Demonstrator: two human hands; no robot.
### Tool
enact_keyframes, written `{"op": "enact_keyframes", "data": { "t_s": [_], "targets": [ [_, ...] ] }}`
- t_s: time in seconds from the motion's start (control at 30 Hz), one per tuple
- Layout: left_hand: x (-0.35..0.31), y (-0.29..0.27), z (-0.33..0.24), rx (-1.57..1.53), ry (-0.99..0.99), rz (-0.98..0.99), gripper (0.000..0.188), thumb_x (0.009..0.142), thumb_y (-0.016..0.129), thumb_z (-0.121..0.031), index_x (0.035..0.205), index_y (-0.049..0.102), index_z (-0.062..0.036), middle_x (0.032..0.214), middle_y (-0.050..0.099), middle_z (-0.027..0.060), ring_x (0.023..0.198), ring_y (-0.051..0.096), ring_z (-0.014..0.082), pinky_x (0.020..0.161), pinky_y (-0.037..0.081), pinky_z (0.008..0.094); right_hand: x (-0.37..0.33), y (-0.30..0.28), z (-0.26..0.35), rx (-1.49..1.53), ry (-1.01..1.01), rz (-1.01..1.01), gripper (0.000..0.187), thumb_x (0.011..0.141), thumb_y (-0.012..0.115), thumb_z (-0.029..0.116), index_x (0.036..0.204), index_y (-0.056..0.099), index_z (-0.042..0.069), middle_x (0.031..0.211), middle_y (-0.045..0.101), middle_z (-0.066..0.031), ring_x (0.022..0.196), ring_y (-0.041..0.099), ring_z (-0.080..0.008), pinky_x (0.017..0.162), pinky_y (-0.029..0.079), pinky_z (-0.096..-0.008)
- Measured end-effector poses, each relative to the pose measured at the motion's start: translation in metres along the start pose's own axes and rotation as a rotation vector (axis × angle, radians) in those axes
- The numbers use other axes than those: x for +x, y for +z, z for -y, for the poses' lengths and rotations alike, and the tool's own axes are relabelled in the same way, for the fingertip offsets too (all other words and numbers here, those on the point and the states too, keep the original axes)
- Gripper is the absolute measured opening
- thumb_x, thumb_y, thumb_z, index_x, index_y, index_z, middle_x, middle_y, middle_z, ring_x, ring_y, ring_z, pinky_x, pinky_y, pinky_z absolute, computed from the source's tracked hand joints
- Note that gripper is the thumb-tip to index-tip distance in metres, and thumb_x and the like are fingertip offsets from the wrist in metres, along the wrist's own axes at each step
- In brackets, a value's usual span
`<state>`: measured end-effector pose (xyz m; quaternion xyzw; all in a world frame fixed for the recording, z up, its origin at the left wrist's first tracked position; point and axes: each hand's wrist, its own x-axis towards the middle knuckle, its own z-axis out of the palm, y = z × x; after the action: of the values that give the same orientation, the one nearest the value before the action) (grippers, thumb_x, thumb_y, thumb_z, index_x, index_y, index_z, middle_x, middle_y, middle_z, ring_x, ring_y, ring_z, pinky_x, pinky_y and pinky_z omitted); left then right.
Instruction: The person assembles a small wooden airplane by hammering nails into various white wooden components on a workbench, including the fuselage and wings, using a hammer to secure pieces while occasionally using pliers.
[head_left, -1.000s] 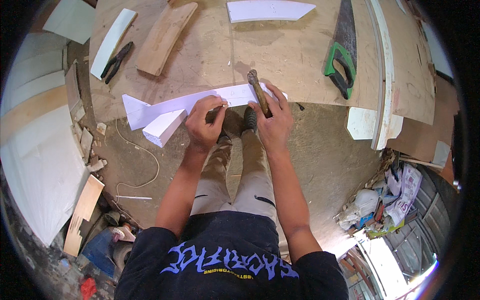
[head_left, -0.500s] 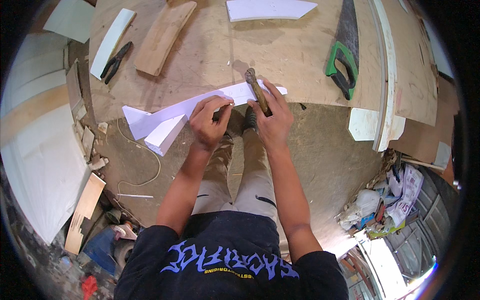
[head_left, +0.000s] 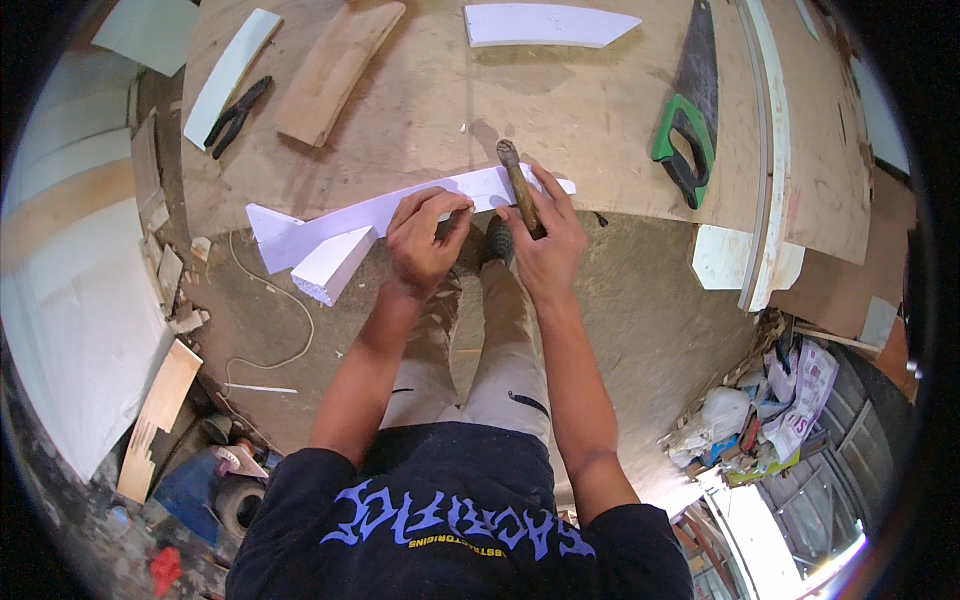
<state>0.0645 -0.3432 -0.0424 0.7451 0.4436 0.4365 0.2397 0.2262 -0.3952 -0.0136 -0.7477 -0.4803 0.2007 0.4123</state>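
A long white-painted board [head_left: 370,213] lies along the near edge of the table, with a short white block [head_left: 335,262] angled off its left part. My left hand [head_left: 425,240] is over the board's near edge, thumb and fingertips pinched together; whatever is in the pinch is too small to make out. My right hand [head_left: 552,245] rests at the board's right part, closed around a short brown tool with a worn wooden-looking handle [head_left: 520,185]. Its rounded end points away from me over the board, and its lower end is hidden in my palm.
On the plywood table [head_left: 420,110] lie black-handled pliers [head_left: 238,117], a bare wooden board [head_left: 335,75], a white strip [head_left: 230,78], a white pointed board [head_left: 545,25] and a green-handled saw [head_left: 685,135]. Long white strips [head_left: 770,170] cross the right side. A cable [head_left: 300,335] curls on the floor.
The brown tool tilts a little differently, its far end now slightly further right. My hands stay almost in place at the board; the view has shifted slightly.
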Motion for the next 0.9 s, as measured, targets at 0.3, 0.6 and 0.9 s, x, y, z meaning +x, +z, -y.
{"op": "enact_keyframes", "data": {
  "t_s": [0.3,0.6,0.9],
  "targets": [
    [0.002,-0.002,0.002,-0.062,-0.037,-0.01,0.025,0.075,0.084,0.005,0.096,0.075,-0.0045,0.09,0.078,0.0078,0.088,0.074,0.0261,0.08,0.058,0.0364,-0.031,-0.036,0.032,0.016,0.032,0.221,0.042,0.096,0.074,0.017,0.136,0.069,0.003,0.105,0.073,-0.0186,0.092,0.071,-0.0318,0.083,0.056,-0.0381],
    [0.0,-0.001,0.003,-0.11,-0.042,-0.042,0.023,0.076,0.084,0.004,0.095,0.075,-0.0039,0.09,0.077,0.0081,0.087,0.074,0.0262,0.079,0.059,0.0365,-0.048,-0.037,0.03,0.016,0.119,0.239,0.041,0.1,0.071,0.017,0.138,0.068,0.002,0.107,0.075,-0.0216,0.093,0.074,-0.0322,0.085,0.057,-0.0379],
    [0.002,-0.003,0.006,-0.06,0.002,0.002,0.023,0.076,0.086,0.002,0.095,0.075,-0.0057,0.093,0.076,0.007,0.089,0.072,0.0253,0.079,0.059,0.0359,-0.051,-0.037,0.033,0.004,0.115,0.239,0.043,0.099,0.072,0.016,0.139,0.067,0.003,0.104,0.074,-0.021,0.088,0.073,-0.0315,0.083,0.057,-0.0377]
  ]
}}
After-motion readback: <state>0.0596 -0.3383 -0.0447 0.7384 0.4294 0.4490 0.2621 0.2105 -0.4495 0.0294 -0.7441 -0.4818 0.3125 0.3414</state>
